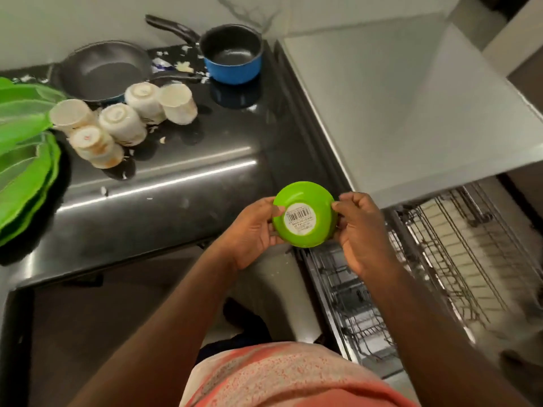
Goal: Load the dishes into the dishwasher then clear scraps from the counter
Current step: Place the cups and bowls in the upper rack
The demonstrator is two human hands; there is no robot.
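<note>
Both hands, left hand (252,230) and right hand (360,230), grip a green bowl (304,214) turned base-up, a barcode sticker (301,216) on its base, above the bench (176,201) edge beside the open dishwasher rack (440,259). On the bench lie overturned white cups (123,121), a frying pan (102,71), a blue saucepan (232,54), green plates (26,171) and scattered scraps (183,66).

**Around the kitchen's edges**

A pale wall (88,22) fills the upper left of the frame, with a grey marble vein (249,10) running down it near top centre. A light grey flat surface (396,98) takes up the upper right, and a white unit (517,33) sits in the top right corner. A dark brown cabinet front (102,318) covers the lower left. Beige floor (273,289) shows at centre. A salmon speckled shirt (279,377) fills the bottom edge.
</note>
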